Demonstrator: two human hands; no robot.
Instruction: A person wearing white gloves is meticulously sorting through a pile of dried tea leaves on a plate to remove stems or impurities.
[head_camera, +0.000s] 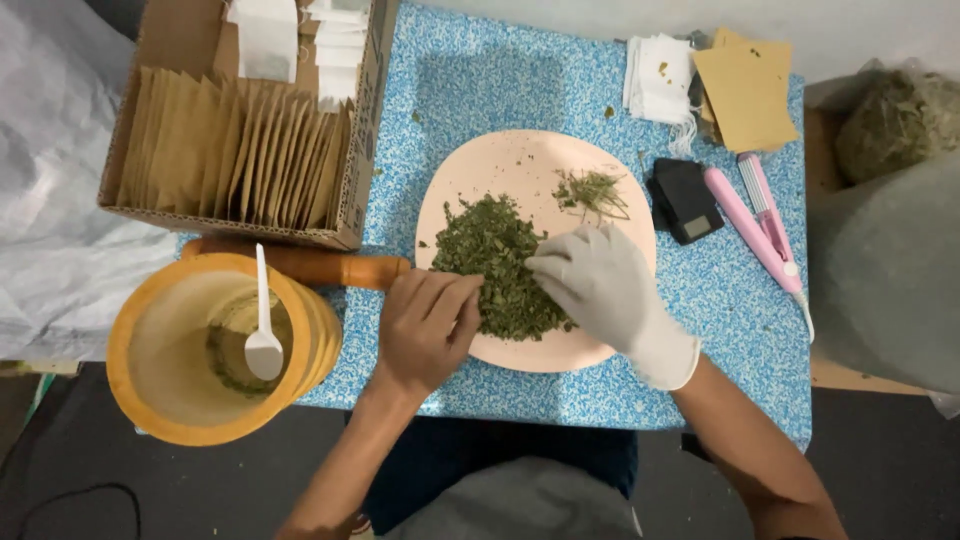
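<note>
A round pale pink plate (520, 160) lies on a small blue speckled table (480, 80). A heap of dried green leaves (495, 250) covers its middle, and a smaller tuft of stems (592, 188) lies apart at its far right. My bare left hand (425, 325) rests at the plate's near left rim, fingers curled at the edge of the heap; whether it pinches leaves I cannot tell. My right hand (605, 285), in a white glove, presses its fingertips into the heap's right side.
A wooden mortar (160, 400) with a white plastic spoon (263, 330) stands near left, a wooden pestle (320, 268) behind it. A cardboard box (355, 170) holds brown envelopes (235, 150). A black pocket scale (685, 200), pink sealer (765, 225), white bags (660, 80) and brown envelopes (745, 95) lie right.
</note>
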